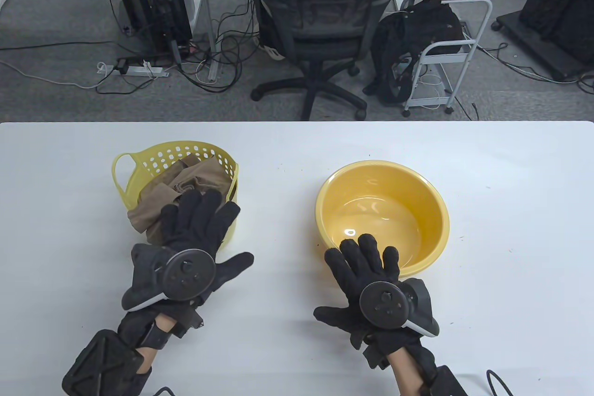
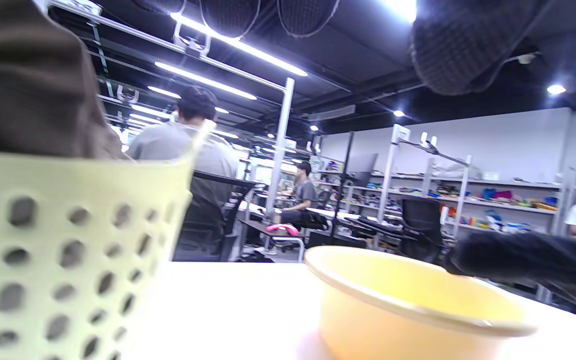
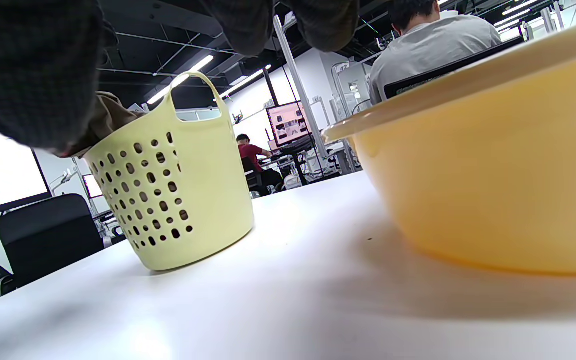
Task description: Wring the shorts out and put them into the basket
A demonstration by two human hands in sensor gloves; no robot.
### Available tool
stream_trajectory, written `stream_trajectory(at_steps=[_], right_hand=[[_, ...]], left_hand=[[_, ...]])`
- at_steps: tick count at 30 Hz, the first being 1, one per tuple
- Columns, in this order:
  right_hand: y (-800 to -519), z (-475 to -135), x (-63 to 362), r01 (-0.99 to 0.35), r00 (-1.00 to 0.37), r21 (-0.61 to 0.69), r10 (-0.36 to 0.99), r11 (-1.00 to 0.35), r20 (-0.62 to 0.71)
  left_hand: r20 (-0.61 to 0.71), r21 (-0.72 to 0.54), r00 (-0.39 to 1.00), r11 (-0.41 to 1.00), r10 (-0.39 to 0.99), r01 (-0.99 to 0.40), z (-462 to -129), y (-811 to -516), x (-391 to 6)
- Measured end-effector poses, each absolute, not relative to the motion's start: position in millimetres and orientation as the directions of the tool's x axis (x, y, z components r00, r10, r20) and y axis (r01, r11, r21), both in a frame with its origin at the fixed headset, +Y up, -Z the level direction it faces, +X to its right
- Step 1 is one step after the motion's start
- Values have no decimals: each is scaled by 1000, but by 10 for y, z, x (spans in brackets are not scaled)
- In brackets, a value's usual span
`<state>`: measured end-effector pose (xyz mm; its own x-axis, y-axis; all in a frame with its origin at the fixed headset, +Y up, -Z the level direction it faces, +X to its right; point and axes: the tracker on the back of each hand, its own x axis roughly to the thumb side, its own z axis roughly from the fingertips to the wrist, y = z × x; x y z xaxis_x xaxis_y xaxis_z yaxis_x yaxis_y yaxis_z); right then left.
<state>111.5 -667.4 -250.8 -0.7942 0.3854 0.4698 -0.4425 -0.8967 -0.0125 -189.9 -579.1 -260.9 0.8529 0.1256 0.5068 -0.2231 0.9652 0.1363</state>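
Spanning frame, white table (image 1: 510, 238); office chair (image 1: 320, 20) behind; both grips spread apart.

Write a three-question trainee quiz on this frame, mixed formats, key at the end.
1. True or false: the brown fabric shorts lie in the round yellow plastic basin.
2. Multiple choice: the left hand in its black glove is
A. curled round the basin's rim
B. spread over the near edge of the perforated pale-yellow plastic basket
C. flat on the white table
3. Fill in: the right hand, fingers straight, is at the near rim of the ____.

Key: 1 false, the shorts sit in the basket and spill over its rim. 2 B. 3 basin.
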Motion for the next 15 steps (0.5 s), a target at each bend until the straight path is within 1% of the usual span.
stream_trajectory(at_steps=[8, 15], right_hand=[[-6674, -2499, 1125, -441, -796, -16, 383, -897, 469], [-6683, -2491, 1121, -433, -797, -8, 378, -902, 471]], left_hand=[[539, 94, 838, 983, 84, -159, -2497, -6235, -1703], [540, 39, 834, 987, 111, -156, -2523, -6606, -1681]])
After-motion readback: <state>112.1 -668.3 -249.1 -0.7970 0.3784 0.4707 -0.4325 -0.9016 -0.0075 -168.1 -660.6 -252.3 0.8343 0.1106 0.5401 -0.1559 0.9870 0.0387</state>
